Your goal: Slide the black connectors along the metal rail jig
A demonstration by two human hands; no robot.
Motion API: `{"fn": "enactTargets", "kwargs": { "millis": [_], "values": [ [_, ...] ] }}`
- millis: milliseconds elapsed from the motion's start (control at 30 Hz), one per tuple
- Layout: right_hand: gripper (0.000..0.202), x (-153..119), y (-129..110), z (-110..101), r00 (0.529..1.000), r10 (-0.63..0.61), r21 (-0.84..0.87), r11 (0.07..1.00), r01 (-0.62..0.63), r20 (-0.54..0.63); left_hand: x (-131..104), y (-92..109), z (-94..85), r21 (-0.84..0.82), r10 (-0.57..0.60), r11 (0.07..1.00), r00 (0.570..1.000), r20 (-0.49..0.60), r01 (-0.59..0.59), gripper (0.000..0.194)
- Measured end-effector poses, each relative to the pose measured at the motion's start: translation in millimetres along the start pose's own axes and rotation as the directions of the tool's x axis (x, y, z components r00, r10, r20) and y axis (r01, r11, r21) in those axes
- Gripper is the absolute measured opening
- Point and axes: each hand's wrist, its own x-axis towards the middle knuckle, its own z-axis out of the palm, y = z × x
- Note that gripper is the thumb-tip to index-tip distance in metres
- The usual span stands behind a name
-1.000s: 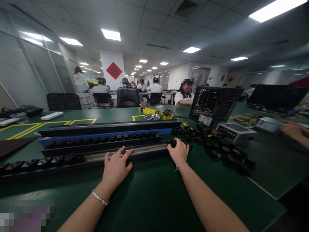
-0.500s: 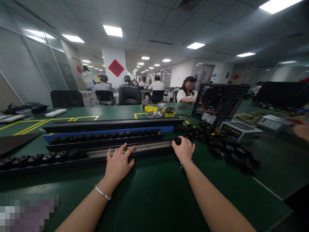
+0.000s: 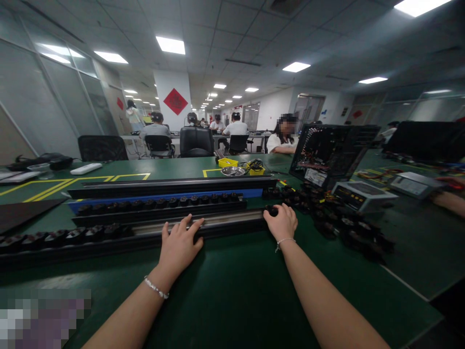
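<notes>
A long black track rail point(image 3: 240, 219) with a bare metallic channel lies across the table in front of me. Several black round modules point(image 3: 74, 236) sit in a row along its left part. My left hand point(image 3: 178, 245) rests on the rail's middle, fingers spread over the channel. At the rail's right end, my right hand point(image 3: 281, 222) has thumb and fingers closed around a black round piece point(image 3: 271, 210). That piece is partly covered by the fingers, and I cannot tell whether it sits inside the channel.
Behind lie another rail with round modules point(image 3: 163, 203), a blue strip point(image 3: 252, 193) and a further rail point(image 3: 174, 184). To the right are a pile of black modules point(image 3: 345, 223), an open computer case point(image 3: 323, 152) and a power supply point(image 3: 365, 194). A co-worker's hand shows far right.
My right hand has shifted slightly to the right with the black round piece. My left hand stays nearly in place on the rail. The view has shifted a little.
</notes>
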Motion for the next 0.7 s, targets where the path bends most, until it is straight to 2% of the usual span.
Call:
{"fn": "enactTargets", "kwargs": {
  "millis": [200, 433, 700],
  "values": [
    [0.043, 4, 5, -2, 0.999, 0.037, -0.032, 0.999, -0.038, -0.013, 0, 0, -0.6, -0.009, -0.012, 1.0, 1.0, 0.015, 0.012, 0.049],
    [0.057, 8, 9, -4, 0.993, 0.114, 0.008, 0.993, -0.114, 0.013, 0, 0, -1.5, -0.01, -0.004, 1.0, 1.0, 0.012, 0.004, 0.05],
    [0.048, 12, 12, -6, 0.986, 0.153, 0.037, 0.987, -0.155, 0.063, 0, 1, -0.5, 0.001, -0.01, 1.0, 1.0, 0.011, 0.01, 0.051]
  ]
}}
